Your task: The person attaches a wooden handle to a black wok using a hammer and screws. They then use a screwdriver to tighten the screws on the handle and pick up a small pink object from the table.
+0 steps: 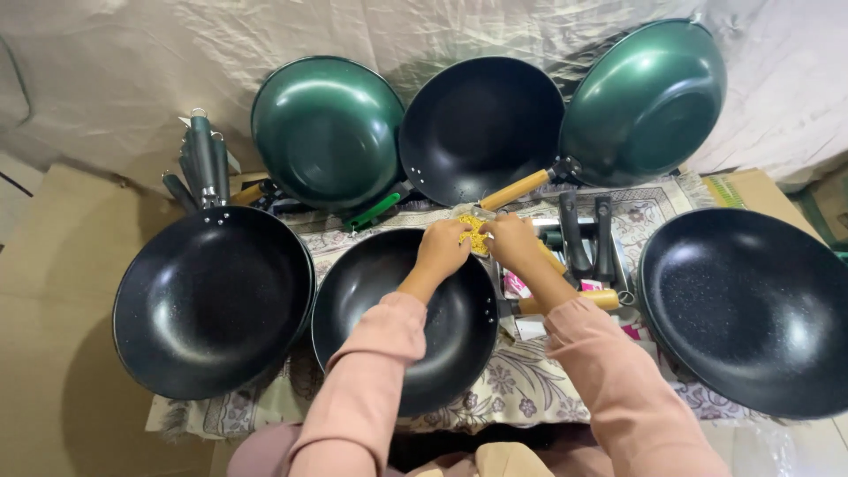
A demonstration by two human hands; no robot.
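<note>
Nearest: pink sleeves coming up from the bottom edge. Under the forearms sits the centre black wok, dark speckled inside, on a floral cloth. Left hand and right hand meet just past the wok's far rim, both pinched on a small clear packet w/ yellow bits inside, fingers bunched tight on its edges. Right of the hands: wooden handle, two black handles, and pink-and-white paper slips lying flat on the cloth. Big black wok left, another at right. Farther back, propped vs a crinkled sheet: green wok, black wok, green wok.
</note>
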